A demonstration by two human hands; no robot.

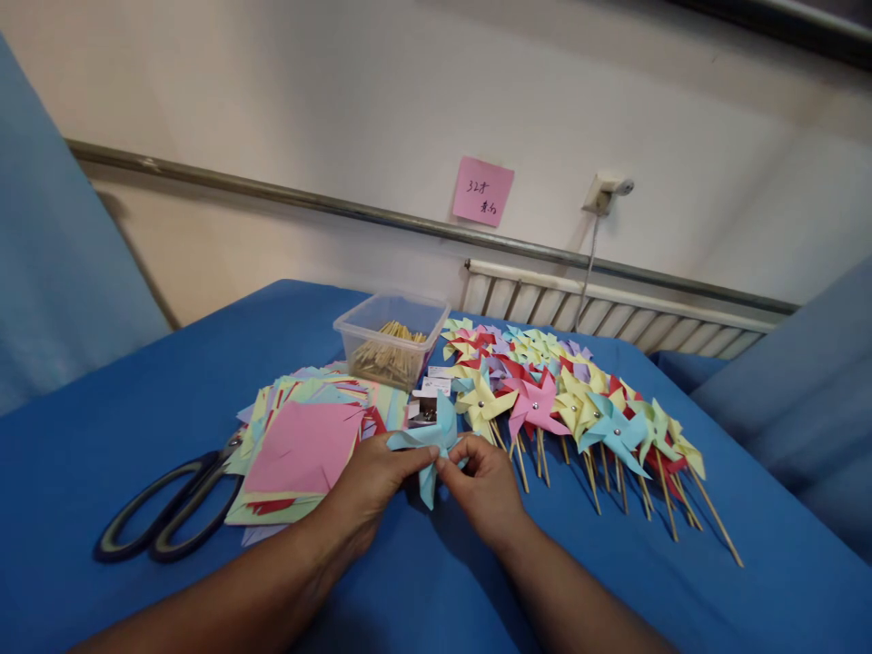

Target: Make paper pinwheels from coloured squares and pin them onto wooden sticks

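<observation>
Both hands pinch a light-blue paper pinwheel (444, 422) in front of me, above the blue cloth. My left hand (373, 472) grips it from the left, its thumb at the folded middle. From the right, my right hand (485, 481) presses thumb and fingers at the same centre. Whether a pin or stick is in the pinwheel is hidden by the fingers. Just behind it stands a small open box (423, 409) with dark, shiny bits inside. To the left lies a stack of cut coloured paper squares (306, 445), pink on top.
Large scissors (167, 509) lie left of the paper. A clear plastic tub (361, 341) of thin wooden sticks (391, 354) stands behind. Many finished pinwheels (535, 406) on sticks spread over the right of the blue-covered table (613, 590). A radiator (545, 295) and wall lie beyond.
</observation>
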